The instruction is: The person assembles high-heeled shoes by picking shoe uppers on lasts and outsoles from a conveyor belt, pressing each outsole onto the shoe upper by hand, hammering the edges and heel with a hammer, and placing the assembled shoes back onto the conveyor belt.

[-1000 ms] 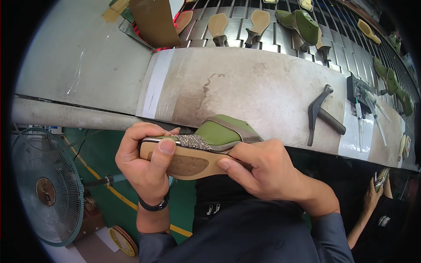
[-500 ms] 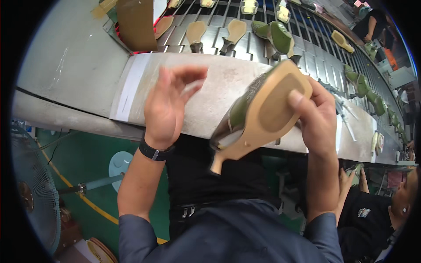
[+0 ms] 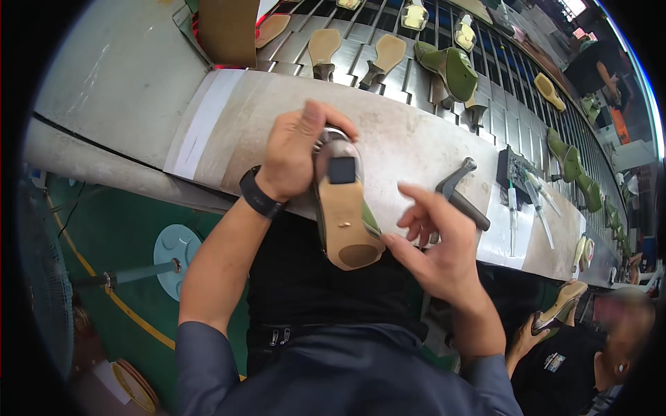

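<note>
- Green high-heeled shoe (image 3: 345,218): one item, turned sole-up, tan sole facing the camera.
- Heel: dark square tip, at the far end, over the workbench edge.
- Toe: rounded, nearest the body, off the bench.
- Upper: green, visible along the sides.

A high-heeled shoe (image 3: 345,215) shows a smooth, matt tan sole like leather, a dark rubbery heel tip and olive cloth-like sides. The surface (image 3: 409,149) beneath is dull, scuffed grey metal with a white paper strip (image 3: 198,125) near its left end. A hammer (image 3: 461,194) of dark matt metal lies by its near edge.
</note>
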Available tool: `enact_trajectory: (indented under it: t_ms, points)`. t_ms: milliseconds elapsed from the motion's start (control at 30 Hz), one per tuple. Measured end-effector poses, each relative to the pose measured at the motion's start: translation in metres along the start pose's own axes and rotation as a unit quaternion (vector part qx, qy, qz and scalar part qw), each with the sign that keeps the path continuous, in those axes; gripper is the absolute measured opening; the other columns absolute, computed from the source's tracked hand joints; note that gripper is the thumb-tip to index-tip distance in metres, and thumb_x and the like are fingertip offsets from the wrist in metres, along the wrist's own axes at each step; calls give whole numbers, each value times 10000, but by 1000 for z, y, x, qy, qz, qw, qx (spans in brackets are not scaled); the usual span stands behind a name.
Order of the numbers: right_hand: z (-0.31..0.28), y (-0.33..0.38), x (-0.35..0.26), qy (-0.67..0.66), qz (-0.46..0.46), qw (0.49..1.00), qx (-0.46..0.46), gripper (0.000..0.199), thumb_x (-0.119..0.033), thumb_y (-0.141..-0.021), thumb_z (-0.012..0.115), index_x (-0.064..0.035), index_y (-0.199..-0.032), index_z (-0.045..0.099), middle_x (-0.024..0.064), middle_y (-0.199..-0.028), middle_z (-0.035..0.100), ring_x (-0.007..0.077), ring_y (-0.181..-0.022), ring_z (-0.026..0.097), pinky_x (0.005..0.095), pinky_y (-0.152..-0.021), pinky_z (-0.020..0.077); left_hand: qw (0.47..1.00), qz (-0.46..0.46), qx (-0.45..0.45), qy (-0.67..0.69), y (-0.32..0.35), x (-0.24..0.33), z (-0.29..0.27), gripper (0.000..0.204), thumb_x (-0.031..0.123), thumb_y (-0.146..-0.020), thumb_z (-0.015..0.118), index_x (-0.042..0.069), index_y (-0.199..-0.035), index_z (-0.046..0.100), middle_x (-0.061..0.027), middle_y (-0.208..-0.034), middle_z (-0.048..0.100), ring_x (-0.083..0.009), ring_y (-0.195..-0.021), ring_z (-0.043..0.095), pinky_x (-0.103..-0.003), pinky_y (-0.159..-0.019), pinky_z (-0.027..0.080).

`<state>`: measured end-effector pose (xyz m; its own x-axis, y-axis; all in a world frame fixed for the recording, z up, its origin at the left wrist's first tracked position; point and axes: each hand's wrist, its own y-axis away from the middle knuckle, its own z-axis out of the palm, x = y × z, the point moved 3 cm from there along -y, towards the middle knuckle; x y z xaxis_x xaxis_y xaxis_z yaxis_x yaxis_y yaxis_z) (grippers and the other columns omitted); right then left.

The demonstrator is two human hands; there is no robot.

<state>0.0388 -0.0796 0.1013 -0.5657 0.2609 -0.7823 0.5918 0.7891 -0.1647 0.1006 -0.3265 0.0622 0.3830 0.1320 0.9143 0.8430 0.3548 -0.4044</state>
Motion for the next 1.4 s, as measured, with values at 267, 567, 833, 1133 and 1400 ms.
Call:
enact_trajectory:
  t_ms: [267,567,833,1133,1400]
  points:
    - [8,-70,-58,82,-288,954,-25,454,15,-644,846,-59,-1083,759,94,-785,642,267,-646,659,365,-575,524,1000,7,-16,-5,0,-2,0,796,588,-1143,276,-42,-996,739,-107,-968,715,-170,-907,657,-302,-847,518]
    - [38,-69,-31,117,-411,895,127,456,-15,-629,738,84,-1074,733,84,-815,650,180,-600,610,307,-519,509,999,-20,32,23,5,-12,3,1124,853,-978,14,-25,-965,715,-134,-1002,695,-225,-959,645,-360,-908,507]
    - [47,-75,-31,121,-414,892,134,440,-11,-639,733,86,-1068,732,79,-799,641,173,-592,601,308,-515,505,998,33,52,14,4,-12,-2,1054,787,-1038,74,-19,-954,748,-123,-944,708,-185,-860,650,-314,-799,511]
    - [51,-76,-36,133,-404,894,143,433,-8,-640,728,76,-1065,733,73,-784,637,177,-590,600,312,-513,496,999,2,10,-32,5,-6,-7,1087,820,-1005,34,-26,-977,716,-144,-1014,691,-229,-942,646,-360,-884,505]
    - [48,-132,-15,101,-276,943,156,283,-5,-758,774,-49,-1032,723,94,-831,688,239,-623,646,361,-580,524,996,-60,-36,47,-55,-24,-23,360,268,-1101,542,-39,-1057,724,-35,-908,720,-83,-851,638,-252,-779,515]
